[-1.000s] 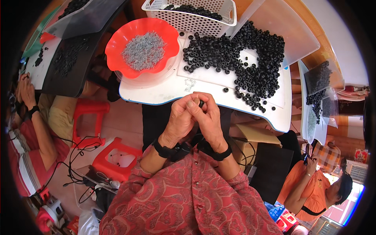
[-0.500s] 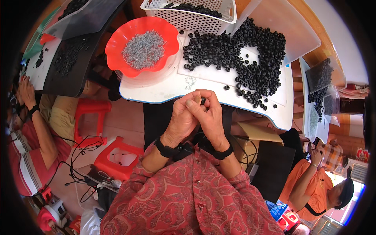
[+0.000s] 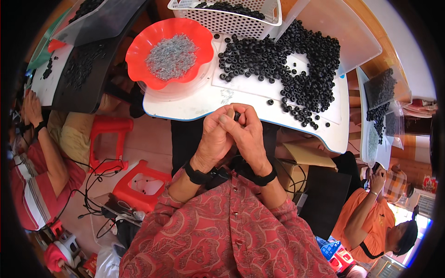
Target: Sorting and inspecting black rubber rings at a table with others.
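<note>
Fingers of the right hand are curled in around a small black piece, just off the near edge of the white table. The left hand meets it, fingers bent inward; overlap hides whether they close on anything. Beyond the hands, on the table's left, stands a red scalloped bowl with tiny clear pieces inside; a few more lie loose nearer. Many black rings spread across the right side, beside a translucent bin. A white perforated basket at the far side holds more black pieces.
</note>
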Motion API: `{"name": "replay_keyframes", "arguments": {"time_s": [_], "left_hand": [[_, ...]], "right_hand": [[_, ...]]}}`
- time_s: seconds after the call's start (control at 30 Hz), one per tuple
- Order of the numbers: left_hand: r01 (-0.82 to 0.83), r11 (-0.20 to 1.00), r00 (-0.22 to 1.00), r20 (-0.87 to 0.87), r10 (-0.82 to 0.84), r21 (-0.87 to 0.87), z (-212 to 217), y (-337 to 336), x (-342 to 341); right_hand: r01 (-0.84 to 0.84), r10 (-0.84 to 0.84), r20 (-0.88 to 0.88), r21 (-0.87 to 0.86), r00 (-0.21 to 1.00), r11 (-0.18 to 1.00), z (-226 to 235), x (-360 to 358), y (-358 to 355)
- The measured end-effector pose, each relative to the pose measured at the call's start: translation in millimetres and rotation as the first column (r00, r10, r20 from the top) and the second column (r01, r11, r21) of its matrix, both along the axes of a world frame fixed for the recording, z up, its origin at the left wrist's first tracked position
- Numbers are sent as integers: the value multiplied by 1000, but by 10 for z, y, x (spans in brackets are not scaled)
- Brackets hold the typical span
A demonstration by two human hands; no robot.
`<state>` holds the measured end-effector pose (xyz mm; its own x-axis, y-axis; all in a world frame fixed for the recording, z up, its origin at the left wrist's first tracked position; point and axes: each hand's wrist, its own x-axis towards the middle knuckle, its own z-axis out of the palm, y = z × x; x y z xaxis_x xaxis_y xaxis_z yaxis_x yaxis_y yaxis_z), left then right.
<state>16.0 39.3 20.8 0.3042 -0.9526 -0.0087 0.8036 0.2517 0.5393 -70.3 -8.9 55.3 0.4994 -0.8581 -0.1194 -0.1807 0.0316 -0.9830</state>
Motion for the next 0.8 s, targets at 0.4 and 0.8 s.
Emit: {"name": "replay_keyframes", "arguments": {"time_s": [0.4, 0.8], "left_hand": [[70, 993, 986, -142, -83, -92, -1, 16, 44], [37, 991, 985, -162, -58, -131, -57, 13, 93]], "right_hand": [[-23, 34, 147, -76, 989, 997, 35, -64, 47], [-8, 11, 240, -13, 971, 1000, 7, -154, 48]]}}
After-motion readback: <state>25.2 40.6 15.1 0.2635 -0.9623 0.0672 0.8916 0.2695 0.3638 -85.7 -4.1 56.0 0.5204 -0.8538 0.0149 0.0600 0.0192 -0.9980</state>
